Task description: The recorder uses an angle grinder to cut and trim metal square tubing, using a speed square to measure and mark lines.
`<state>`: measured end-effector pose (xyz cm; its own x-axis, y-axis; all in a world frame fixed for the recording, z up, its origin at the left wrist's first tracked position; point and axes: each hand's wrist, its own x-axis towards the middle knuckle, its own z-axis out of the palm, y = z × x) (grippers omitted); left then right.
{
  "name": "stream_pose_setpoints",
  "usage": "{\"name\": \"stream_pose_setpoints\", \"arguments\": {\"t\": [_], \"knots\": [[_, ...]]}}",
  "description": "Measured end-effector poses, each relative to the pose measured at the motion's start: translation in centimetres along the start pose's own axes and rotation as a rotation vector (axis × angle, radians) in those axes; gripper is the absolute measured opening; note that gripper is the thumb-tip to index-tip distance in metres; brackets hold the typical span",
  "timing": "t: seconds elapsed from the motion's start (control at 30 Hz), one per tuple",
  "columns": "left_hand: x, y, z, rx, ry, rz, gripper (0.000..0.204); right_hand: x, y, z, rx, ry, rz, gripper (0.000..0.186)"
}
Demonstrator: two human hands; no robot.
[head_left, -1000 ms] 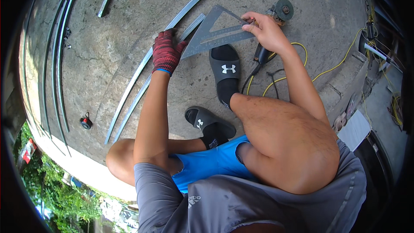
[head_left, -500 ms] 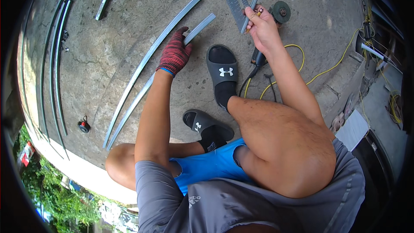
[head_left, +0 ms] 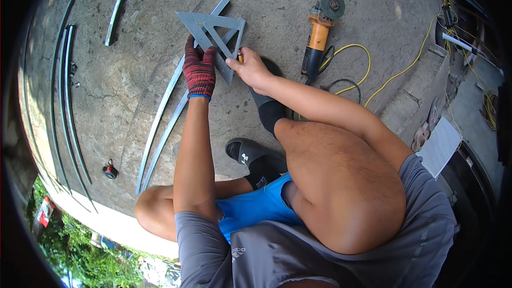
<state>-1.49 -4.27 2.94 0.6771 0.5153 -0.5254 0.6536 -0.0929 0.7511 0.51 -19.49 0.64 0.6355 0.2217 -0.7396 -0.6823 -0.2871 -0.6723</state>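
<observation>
A grey triangular speed square (head_left: pixel 227 22) lies across two silver metal bars, a longer one (head_left: pixel 161 108) and a shorter one (head_left: pixel 167 129), near their far ends. My left hand (head_left: pixel 200 73), in a red and black knit glove, is closed around the shorter bar, its fingertips against the square's edge; the square partly hides the grip. My bare right hand (head_left: pixel 252 72) pinches the square's right corner between thumb and fingers. A yellow pencil (head_left: pixel 240 57) sticks out of the same hand.
An orange and black angle grinder (head_left: pixel 319 34) lies right of my hands, its yellow cord (head_left: pixel 368 69) looping across the concrete. Several long bars (head_left: pixel 65 90) and a tape measure (head_left: pixel 110 170) lie to the left. My sandalled foot (head_left: pixel 269 108) is just below my right hand.
My right hand has moved left with the speed square and pencil, from beside the grinder onto the bars. The grinder now shows fully. My left hand has shifted slightly left.
</observation>
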Motion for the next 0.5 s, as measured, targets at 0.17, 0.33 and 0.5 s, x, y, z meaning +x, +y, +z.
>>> {"name": "stream_pose_setpoints", "arguments": {"t": [0.17,0.33,0.5], "knots": [[1.3,-1.9,-0.4,0.143,0.094,0.063,0.053,0.1,-2.1,-0.4,-0.442,-0.129,-0.060,0.025],[-1.5,-1.0,1.5,0.578,0.356,0.220,0.059,0.6,-5.2,-4.0,-0.215,-0.022,-0.098,0.030],[-2.0,-1.5,3.0,0.816,0.082,0.498,0.051,2.0,-7.3,-8.6,-0.333,0.110,-0.391,0.036]]}}
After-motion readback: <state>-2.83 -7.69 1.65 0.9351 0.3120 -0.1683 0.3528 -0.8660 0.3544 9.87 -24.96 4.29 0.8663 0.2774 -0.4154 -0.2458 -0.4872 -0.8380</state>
